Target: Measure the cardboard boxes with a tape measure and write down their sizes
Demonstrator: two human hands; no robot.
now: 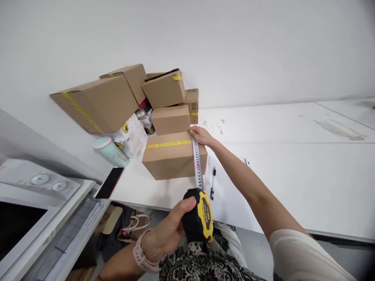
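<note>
The left hand, with a pale watch strap at its wrist, was closed around the black and yellow tape measure at the near edge of the white table, thumb laid over the top of the case. The blade ran from the case away across the top of a cardboard box, close to the box's right edge. The right hand reached out to the far right corner of that box, fingers curled down on the blade's end. It seemed to pinch the tip against the box edge, though the fingertips were too small to tell for sure.

The box sat near the left end of the table and had a strip of yellow tape across its lid. Just right of it lay a black pen on a sheet of paper. To its left a mint green bottle lay on its side, with a dark phone nearer the table edge. Behind the box, a pile of more boxes leaned against the white wall.
</note>
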